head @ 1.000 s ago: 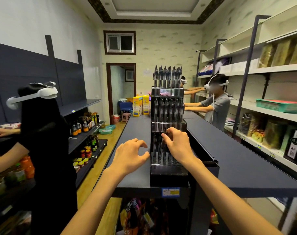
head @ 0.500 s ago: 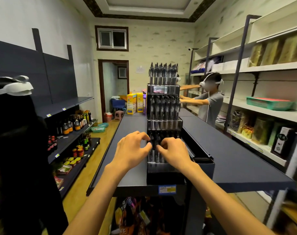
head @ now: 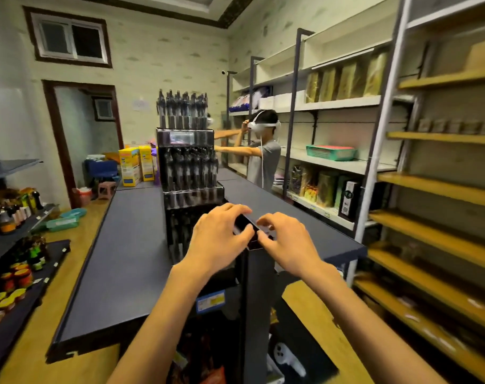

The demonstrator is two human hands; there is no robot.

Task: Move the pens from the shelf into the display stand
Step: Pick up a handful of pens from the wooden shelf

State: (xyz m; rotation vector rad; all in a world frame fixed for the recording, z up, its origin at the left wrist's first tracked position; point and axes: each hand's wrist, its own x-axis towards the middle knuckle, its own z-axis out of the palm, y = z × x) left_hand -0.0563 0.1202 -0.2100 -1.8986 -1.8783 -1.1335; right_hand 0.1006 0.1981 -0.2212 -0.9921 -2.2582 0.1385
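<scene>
A black tiered display stand (head: 191, 173) full of dark pens stands on the dark grey shelf top (head: 130, 245). Just right of its lowest tier, at the shelf's near edge, sits a dark open box (head: 242, 224); what it holds is hidden. My left hand (head: 217, 239) curls its fingers over the box's left side. On the box's near right corner, the fingertips of my right hand (head: 287, 243) pinch the rim. The two hands almost touch each other. Motion blur hides any loose pens.
A person wearing a white headset (head: 263, 151) reaches over the far right of the shelf. Yellow boxes (head: 132, 166) stand behind the stand. Wall shelving with packaged goods (head: 343, 79) lines the right; bottles and jars (head: 17, 273) fill racks on the left. A white controller (head: 284, 357) lies low down.
Both hands have left the pens in the stand's lowest tier and moved right onto the dark box. The view has swung to the right and closer.
</scene>
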